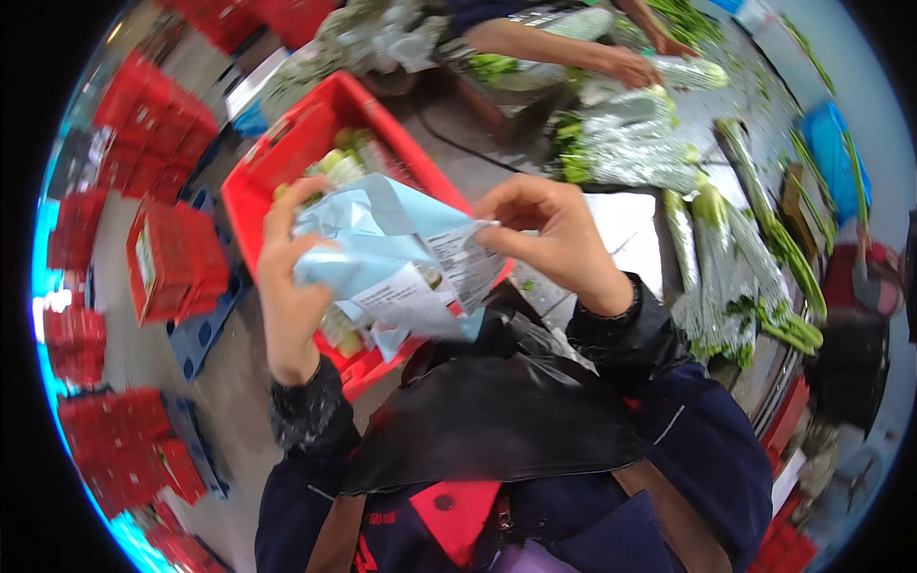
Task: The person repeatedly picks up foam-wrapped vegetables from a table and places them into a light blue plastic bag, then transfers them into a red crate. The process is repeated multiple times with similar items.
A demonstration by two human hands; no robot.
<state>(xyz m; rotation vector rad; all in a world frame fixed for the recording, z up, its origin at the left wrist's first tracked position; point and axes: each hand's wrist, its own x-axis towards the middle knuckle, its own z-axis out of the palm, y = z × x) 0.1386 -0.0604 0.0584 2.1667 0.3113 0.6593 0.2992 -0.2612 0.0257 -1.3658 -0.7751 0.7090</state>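
Note:
Both my hands hold a light blue, crumpled label backing sheet (358,218) with printed white labels (401,297) on it, above a red plastic crate (380,122). My left hand (286,276) grips the sheet's left side, fingers curved around it. Between thumb and forefinger, my right hand (551,236) pinches the corner of a white label at the right; whether it is peeled free is unclear. Wrapped celery bunches (344,168) lie inside the crate, partly hidden by the sheet. More celery in clear plastic wrap (630,143) lies on the metal table to the right.
Another person's hands (630,64) handle wrapped celery across the table. Wrapped bunches (716,265) and loose stalks (774,222) lie nearer on the right. Stacked red crates (157,114) stand on the floor at left, some beside a blue pallet (208,322). A blue container (834,165) is far right.

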